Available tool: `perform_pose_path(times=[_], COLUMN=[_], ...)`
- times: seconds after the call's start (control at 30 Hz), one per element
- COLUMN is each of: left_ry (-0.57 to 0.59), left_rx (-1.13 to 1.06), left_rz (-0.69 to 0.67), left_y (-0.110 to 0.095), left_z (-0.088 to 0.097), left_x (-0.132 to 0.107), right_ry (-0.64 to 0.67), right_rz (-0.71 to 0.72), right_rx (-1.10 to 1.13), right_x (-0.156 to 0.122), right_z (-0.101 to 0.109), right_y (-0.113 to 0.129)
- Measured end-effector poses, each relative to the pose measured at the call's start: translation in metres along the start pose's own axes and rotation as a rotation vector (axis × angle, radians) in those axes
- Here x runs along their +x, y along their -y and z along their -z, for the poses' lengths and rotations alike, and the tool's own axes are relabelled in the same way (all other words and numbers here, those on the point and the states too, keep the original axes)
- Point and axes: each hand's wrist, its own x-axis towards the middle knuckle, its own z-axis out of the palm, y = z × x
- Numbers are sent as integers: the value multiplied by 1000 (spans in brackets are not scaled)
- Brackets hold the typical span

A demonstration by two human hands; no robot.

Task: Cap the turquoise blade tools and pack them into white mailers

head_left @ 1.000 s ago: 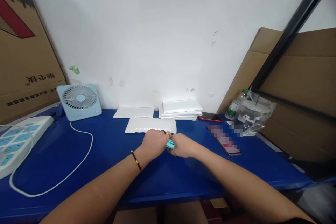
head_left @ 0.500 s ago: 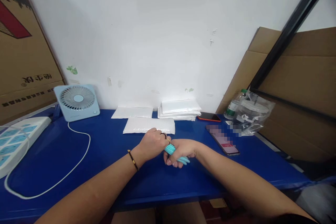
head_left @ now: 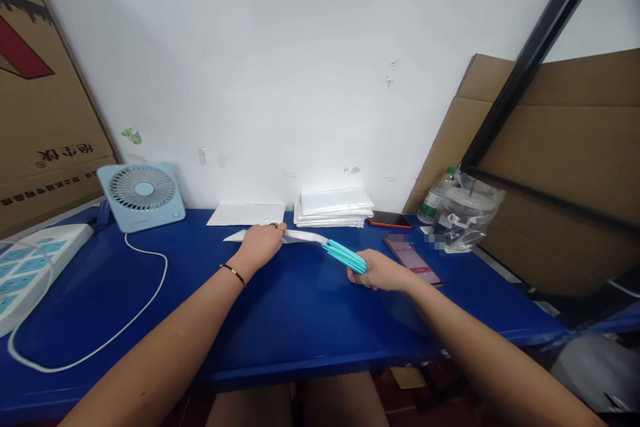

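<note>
My right hand (head_left: 376, 269) is closed round one end of a bundle of slim turquoise pen-like sticks (head_left: 345, 256), which point up and left. My left hand (head_left: 261, 243) grips a flat white padded envelope (head_left: 305, 237) from above, with its fingertips hidden behind it. The envelope is tilted and bent, seen nearly edge-on. Its right end meets the tips of the turquoise sticks, and I cannot tell whether they are inside it.
Behind, by the wall, lie another white envelope (head_left: 240, 214) and a stack of them (head_left: 333, 207). Two phones (head_left: 390, 219) and a bagged cup (head_left: 467, 213) with a bottle (head_left: 434, 203) stand right. A fan (head_left: 145, 190), white cable (head_left: 163, 280) and power strip (head_left: 45, 253) are left.
My left hand has left the turquoise sticks, moved left and up, and taken hold of the front white envelope. My right hand has moved right and slightly up with the sticks.
</note>
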Motion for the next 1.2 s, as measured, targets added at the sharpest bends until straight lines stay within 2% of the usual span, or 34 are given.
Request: perform_pose_path(times=[0.07,0.13,0.2,0.27,0.3,0.37,0.47,0.6,0.7,0.93,1.2], left_ry=[-42,-10,125,260,291,265,191,112,62,26,-26], left_rx=[-16,-96,-197,-229,-213,-168,-153,-152,-189,-281,-288], left_rz=[17,-2,-68,-144,-170,-200,-192,-192,-186,-225,-248], left_y=[-4,-9,-15,-21,-24,-30,-36,-40,-39,-35,-54], left_z=[17,29,32,25,19,7,-3,-1,2,3,4], left_x=[-1,-3,-5,-8,-10,-15,-22,-30,-34,-37,-37], right_ry=[-1,1,-14,-60,-91,-151,-193,-229,-246,-279,-260], right_rz=[20,8,-14,-13,-6,-5,-82,-176,-169,-115,-48], right_rx=[-23,-57,-117,-229,-302,-463,-690,-972,-1125,-1262,-1266], right_x=[-10,-19,-25,-29,-30,-31,-28,-20,-14,-8,10], right_z=[7,14,22,27,28,27,22,14,10,8,-16], right_y=[-1,-2,-3,-6,-7,-8,-9,-8,-6,15,55])
